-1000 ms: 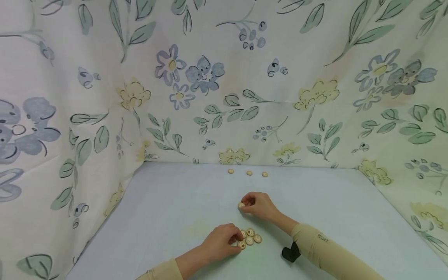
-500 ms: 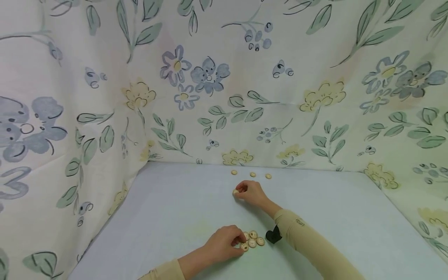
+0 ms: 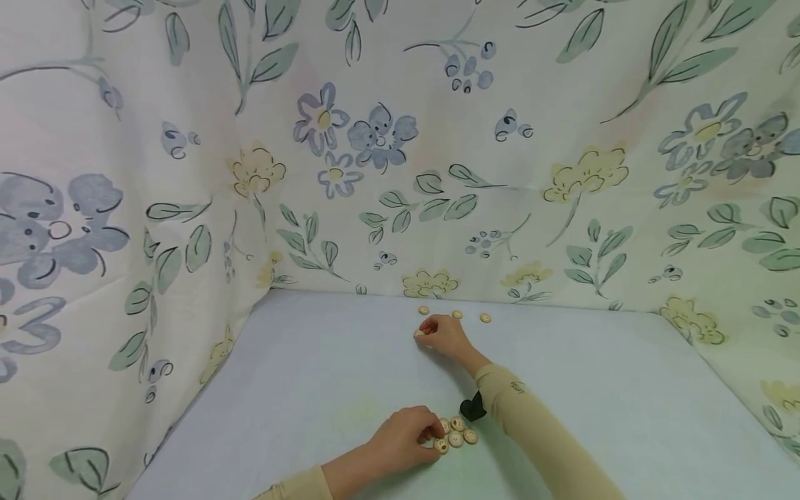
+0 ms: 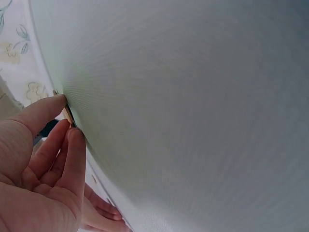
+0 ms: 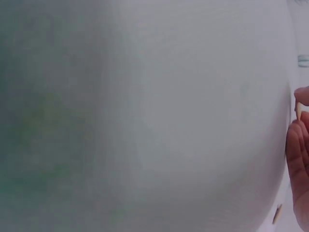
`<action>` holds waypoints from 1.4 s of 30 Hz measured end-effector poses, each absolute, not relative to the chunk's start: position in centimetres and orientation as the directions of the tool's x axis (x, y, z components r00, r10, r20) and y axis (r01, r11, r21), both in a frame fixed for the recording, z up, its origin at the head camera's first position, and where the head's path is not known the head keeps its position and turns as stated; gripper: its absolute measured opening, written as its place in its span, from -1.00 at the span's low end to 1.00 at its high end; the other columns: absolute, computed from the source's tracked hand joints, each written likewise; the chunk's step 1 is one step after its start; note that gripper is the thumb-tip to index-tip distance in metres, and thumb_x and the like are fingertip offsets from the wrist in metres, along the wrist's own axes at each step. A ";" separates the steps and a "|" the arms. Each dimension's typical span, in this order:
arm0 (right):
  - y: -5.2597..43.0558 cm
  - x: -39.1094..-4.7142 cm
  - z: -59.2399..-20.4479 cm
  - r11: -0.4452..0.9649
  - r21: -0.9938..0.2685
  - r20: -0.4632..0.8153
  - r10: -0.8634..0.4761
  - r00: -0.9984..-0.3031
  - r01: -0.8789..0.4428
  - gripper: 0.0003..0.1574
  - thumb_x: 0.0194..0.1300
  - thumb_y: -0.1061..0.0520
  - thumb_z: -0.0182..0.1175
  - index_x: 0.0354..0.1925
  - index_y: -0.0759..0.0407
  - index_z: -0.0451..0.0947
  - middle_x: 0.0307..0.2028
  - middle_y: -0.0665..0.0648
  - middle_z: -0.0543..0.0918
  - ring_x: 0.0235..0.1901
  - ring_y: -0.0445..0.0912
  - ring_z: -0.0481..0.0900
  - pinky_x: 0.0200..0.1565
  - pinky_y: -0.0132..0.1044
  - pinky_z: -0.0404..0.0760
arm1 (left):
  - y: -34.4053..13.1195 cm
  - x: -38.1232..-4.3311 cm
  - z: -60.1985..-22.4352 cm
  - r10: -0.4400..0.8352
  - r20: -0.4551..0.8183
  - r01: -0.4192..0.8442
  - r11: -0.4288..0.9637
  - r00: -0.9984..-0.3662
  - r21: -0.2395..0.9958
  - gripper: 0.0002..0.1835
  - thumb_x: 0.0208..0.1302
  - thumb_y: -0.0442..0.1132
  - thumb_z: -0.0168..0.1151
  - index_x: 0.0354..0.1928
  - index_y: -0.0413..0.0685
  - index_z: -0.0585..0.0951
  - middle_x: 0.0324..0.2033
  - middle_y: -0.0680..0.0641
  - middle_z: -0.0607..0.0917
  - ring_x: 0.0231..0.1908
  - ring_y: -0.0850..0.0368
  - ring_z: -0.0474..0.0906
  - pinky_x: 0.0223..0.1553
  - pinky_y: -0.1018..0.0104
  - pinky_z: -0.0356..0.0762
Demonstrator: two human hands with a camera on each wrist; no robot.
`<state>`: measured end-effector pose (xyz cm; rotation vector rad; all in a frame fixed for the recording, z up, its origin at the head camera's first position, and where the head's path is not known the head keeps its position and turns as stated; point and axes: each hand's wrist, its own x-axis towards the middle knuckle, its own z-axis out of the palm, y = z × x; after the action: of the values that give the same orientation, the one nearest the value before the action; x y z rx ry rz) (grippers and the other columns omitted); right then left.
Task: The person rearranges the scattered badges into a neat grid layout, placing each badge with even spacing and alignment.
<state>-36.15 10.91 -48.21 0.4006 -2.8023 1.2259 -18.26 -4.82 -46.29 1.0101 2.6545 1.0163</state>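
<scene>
One pale round button [image 3: 419, 335] is pinched between the thumb and fingertips of the right hand [image 3: 442, 336], at the far end of the outstretched arm; whether it is touching the table [image 3: 312, 375] cannot be told. A second button [image 3: 441, 446] is gripped by the left hand [image 3: 405, 439], with the thumb set against one side and the fingers bent against the other, as is also shown from the left wrist. Just beside the left fingertips, on their right, four more buttons [image 3: 455, 439] are grouped closely with the held one, and dark marks can be seen on some of their upper faces. Beyond the right fingers, three further buttons [image 3: 485, 317] are spaced out in a row near the far edge of the table. Between the right fingers and the group, a black object [image 3: 473, 408] is partly covered by the right sleeve [image 3: 531, 430]. Behind the fingers, nearer the camera, the left wrist is met by the left sleeve [image 3: 298, 484]. Well past the fingers, the table is backed by a floral cloth [image 3: 400, 236].
</scene>
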 end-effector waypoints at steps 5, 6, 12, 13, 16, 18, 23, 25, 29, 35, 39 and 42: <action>10.9 -36.4 -48.4 0.665 -0.706 0.148 -0.197 -0.969 -0.243 -0.79 0.15 0.10 0.41 -0.29 0.20 0.64 -0.44 0.01 0.59 -0.42 -0.14 0.49 -0.36 -0.29 0.48 | -4.7 -18.2 -46.3 0.640 0.128 0.565 0.546 -0.758 0.618 -0.84 0.06 -0.29 0.44 -0.29 -0.04 0.67 -0.46 0.22 0.51 -0.44 0.46 0.39 -0.37 0.60 0.37; 10.9 -36.4 -48.5 0.668 -0.705 0.145 -0.194 -0.970 -0.238 -0.79 0.14 0.10 0.41 -0.30 0.19 0.64 -0.45 0.01 0.59 -0.42 -0.14 0.49 -0.35 -0.29 0.48 | -4.7 -18.1 -46.3 0.642 0.130 0.568 0.545 -0.756 0.617 -0.84 0.06 -0.29 0.44 -0.29 -0.04 0.67 -0.46 0.22 0.51 -0.44 0.46 0.39 -0.38 0.60 0.37; 11.0 -36.5 -48.5 0.675 -0.707 0.118 -0.180 -0.977 -0.210 -0.78 0.15 0.09 0.40 -0.28 0.18 0.63 -0.44 0.01 0.59 -0.41 -0.14 0.50 -0.34 -0.29 0.48 | -4.6 -18.1 -46.3 0.639 0.127 0.565 0.548 -0.759 0.617 -0.85 0.06 -0.29 0.43 -0.30 -0.02 0.67 -0.47 0.23 0.51 -0.45 0.46 0.39 -0.39 0.59 0.37; 11.0 -36.5 -48.5 0.673 -0.709 0.117 -0.181 -0.977 -0.209 -0.78 0.15 0.10 0.40 -0.28 0.19 0.63 -0.43 0.01 0.59 -0.40 -0.14 0.50 -0.33 -0.29 0.48 | -4.6 -18.1 -46.3 0.637 0.123 0.561 0.550 -0.761 0.619 -0.85 0.06 -0.29 0.43 -0.30 -0.02 0.67 -0.47 0.23 0.50 -0.45 0.46 0.39 -0.39 0.59 0.37; 11.0 -36.5 -48.4 0.665 -0.716 0.119 -0.183 -0.976 -0.212 -0.79 0.15 0.10 0.40 -0.28 0.19 0.63 -0.43 0.02 0.60 -0.39 -0.13 0.50 -0.31 -0.28 0.49 | -4.6 -18.2 -46.3 0.631 0.113 0.548 0.554 -0.767 0.626 -0.86 0.07 -0.29 0.43 -0.31 -0.02 0.67 -0.47 0.23 0.50 -0.45 0.46 0.39 -0.38 0.58 0.38; 11.0 -36.5 -48.4 0.658 -0.722 0.119 -0.188 -0.975 -0.215 -0.78 0.15 0.10 0.40 -0.28 0.20 0.63 -0.42 0.02 0.60 -0.39 -0.13 0.50 -0.30 -0.27 0.49 | -4.6 -18.2 -46.3 0.628 0.106 0.541 0.559 -0.771 0.629 -0.86 0.07 -0.29 0.43 -0.31 -0.01 0.67 -0.47 0.23 0.50 -0.45 0.45 0.39 -0.38 0.58 0.38; 11.0 -36.5 -48.3 0.657 -0.725 0.104 -0.189 -0.976 -0.205 -0.78 0.17 0.10 0.39 -0.27 0.19 0.62 -0.41 0.02 0.59 -0.38 -0.14 0.49 -0.30 -0.28 0.48 | -4.6 -18.2 -46.2 0.628 0.104 0.539 0.558 -0.771 0.630 -0.86 0.07 -0.29 0.43 -0.31 -0.02 0.67 -0.47 0.23 0.50 -0.45 0.45 0.39 -0.38 0.58 0.38; 11.0 -36.4 -48.3 0.654 -0.729 0.100 -0.189 -0.977 -0.201 -0.78 0.18 0.10 0.39 -0.26 0.19 0.61 -0.41 0.02 0.59 -0.38 -0.14 0.49 -0.30 -0.28 0.48 | -4.6 -18.2 -46.2 0.628 0.111 0.545 0.558 -0.770 0.626 -0.86 0.07 -0.29 0.43 -0.31 -0.02 0.67 -0.47 0.23 0.50 -0.45 0.45 0.39 -0.38 0.58 0.38; 11.0 -36.3 -48.2 0.648 -0.734 0.100 -0.194 -0.976 -0.204 -0.77 0.19 0.11 0.38 -0.23 0.20 0.60 -0.40 0.02 0.58 -0.36 -0.13 0.48 -0.28 -0.28 0.47 | -4.6 -18.2 -46.3 0.627 0.124 0.553 0.557 -0.770 0.619 -0.86 0.07 -0.29 0.43 -0.31 -0.01 0.67 -0.46 0.23 0.51 -0.44 0.46 0.39 -0.38 0.59 0.38; 11.2 -36.0 -48.2 0.643 -0.736 0.103 -0.205 -0.973 -0.213 -0.72 0.15 0.16 0.41 -0.19 0.22 0.58 -0.38 0.03 0.57 -0.34 -0.13 0.48 -0.24 -0.28 0.49 | -4.7 -18.2 -46.5 0.628 0.138 0.561 0.547 -0.766 0.622 -0.86 0.07 -0.29 0.43 -0.31 -0.01 0.67 -0.46 0.23 0.52 -0.44 0.46 0.40 -0.37 0.59 0.39; 11.5 -35.6 -48.2 0.619 -0.757 0.105 -0.201 -0.974 -0.210 -0.68 0.12 0.18 0.43 -0.16 0.23 0.58 -0.34 0.04 0.59 -0.31 -0.13 0.50 -0.22 -0.28 0.50 | -4.8 -18.3 -46.6 0.625 0.119 0.543 0.550 -0.772 0.635 -0.86 0.08 -0.28 0.43 -0.31 -0.01 0.66 -0.46 0.23 0.51 -0.44 0.45 0.40 -0.37 0.57 0.39; 12.0 -35.4 -48.2 0.602 -0.773 0.107 -0.186 -0.977 -0.200 -0.68 0.13 0.18 0.42 -0.14 0.22 0.60 -0.33 0.03 0.60 -0.28 -0.12 0.52 -0.22 -0.27 0.51 | -4.8 -18.4 -46.6 0.623 0.105 0.531 0.552 -0.775 0.643 -0.86 0.09 -0.27 0.43 -0.31 -0.01 0.66 -0.46 0.23 0.50 -0.44 0.45 0.39 -0.37 0.56 0.39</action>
<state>-35.39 11.97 -48.22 0.3370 -2.7982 1.3530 -18.39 -4.79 -46.56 0.9893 2.6464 1.0260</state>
